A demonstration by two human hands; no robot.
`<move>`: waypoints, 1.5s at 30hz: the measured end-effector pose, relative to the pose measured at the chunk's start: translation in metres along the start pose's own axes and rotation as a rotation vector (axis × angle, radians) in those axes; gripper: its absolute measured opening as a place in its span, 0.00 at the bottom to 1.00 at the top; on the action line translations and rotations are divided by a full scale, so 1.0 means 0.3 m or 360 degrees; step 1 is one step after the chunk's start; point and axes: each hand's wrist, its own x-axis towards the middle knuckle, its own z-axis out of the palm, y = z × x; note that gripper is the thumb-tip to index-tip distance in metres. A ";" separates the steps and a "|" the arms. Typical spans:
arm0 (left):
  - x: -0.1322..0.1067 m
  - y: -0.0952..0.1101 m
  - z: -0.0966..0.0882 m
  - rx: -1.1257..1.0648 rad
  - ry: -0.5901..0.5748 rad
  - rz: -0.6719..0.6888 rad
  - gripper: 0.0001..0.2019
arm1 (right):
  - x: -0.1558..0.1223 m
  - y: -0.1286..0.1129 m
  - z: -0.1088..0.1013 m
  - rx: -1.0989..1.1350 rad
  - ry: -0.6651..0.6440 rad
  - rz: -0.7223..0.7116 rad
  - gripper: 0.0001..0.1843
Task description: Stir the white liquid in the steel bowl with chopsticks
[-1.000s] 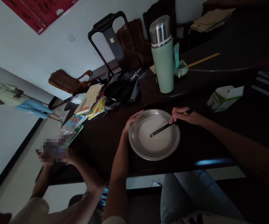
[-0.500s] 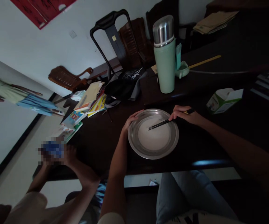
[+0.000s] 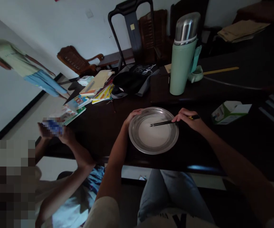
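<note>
A round metal bowl (image 3: 173, 136) sits on the dark table in front of me, holding a whitish liquid or batter (image 3: 153, 136). My left hand (image 3: 132, 117) grips the bowl's far-left rim, fingers over the edge. In my right hand (image 3: 186, 119) is a pair of dark chopsticks (image 3: 162, 123), pinched and slanting across the bowl. Their tips reach into the white contents near the middle. Beyond the bowl stands a pale green thermos (image 3: 182, 65) with a silver lid.
A small open carton (image 3: 230, 112) lies to the right. Books and papers (image 3: 96, 85) and a black bag (image 3: 132, 80) are at the back left. Another person's hands (image 3: 66, 134) hold a blurred blue object close by on the left. A second person (image 3: 20, 60) stands farther off.
My view has shifted, so the background sits farther right. The chopsticks lie flatter, their tips slightly farther left in the bowl. Both hands keep their hold.
</note>
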 end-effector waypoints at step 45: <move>-0.013 0.002 0.007 0.0070 0.0030 0.0099 0.10 | -0.024 0.018 0.007 0.0238 -0.0068 -0.0018 0.24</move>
